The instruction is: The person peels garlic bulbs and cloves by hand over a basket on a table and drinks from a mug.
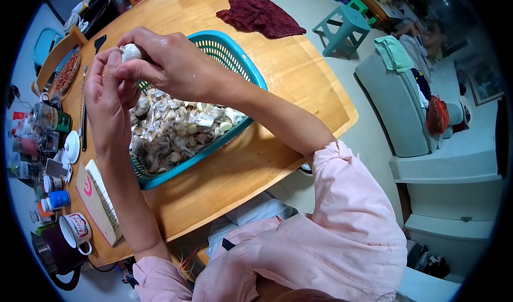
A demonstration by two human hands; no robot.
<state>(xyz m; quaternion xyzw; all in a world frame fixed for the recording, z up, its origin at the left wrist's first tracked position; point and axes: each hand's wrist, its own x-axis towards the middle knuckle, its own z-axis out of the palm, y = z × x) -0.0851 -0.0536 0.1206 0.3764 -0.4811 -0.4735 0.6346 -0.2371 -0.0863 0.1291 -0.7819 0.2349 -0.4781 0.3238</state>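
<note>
A whitish garlic bulb (130, 52) is gripped between my two hands, raised above the far left part of a teal plastic basket (255, 81). My left hand (109, 96) has its fingers curled around the bulb's left side. From the right, my right hand (171, 61) closes on it with thumb and fingers; part of the bulb is hidden by them. Below, the basket holds a heap of garlic cloves and papery skins (179, 128).
A dark red cloth (260, 14) lies on the wooden table (315, 77). Along the left edge stand an enamel mug (76, 230), a blue-capped bottle (59, 199), several jars and a white-and-pink board (98, 206). A teal stool (347, 27) stands beyond the table.
</note>
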